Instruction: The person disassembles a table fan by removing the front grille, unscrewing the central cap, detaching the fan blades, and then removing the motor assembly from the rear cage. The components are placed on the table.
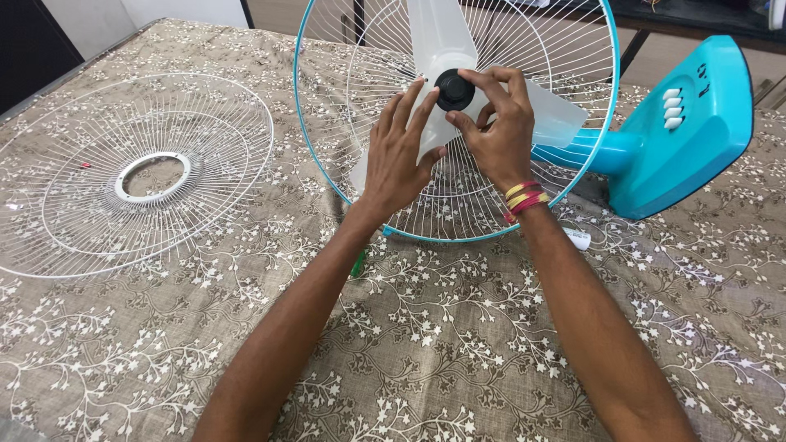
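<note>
Black round cap (pixel 453 89) on translucent fan blade (pixel 442 49)

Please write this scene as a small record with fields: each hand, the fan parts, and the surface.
left hand: left hand flat against translucent plastic fan blade
right hand: right hand pinching round black blade cap
rear guard: white wire grille with teal rim, behind blade
loose guard: white round wire front grille, lying flat, apart, at left
fan body: teal plastic base with white buttons, on its side
surface: brown floral tablecloth
</note>
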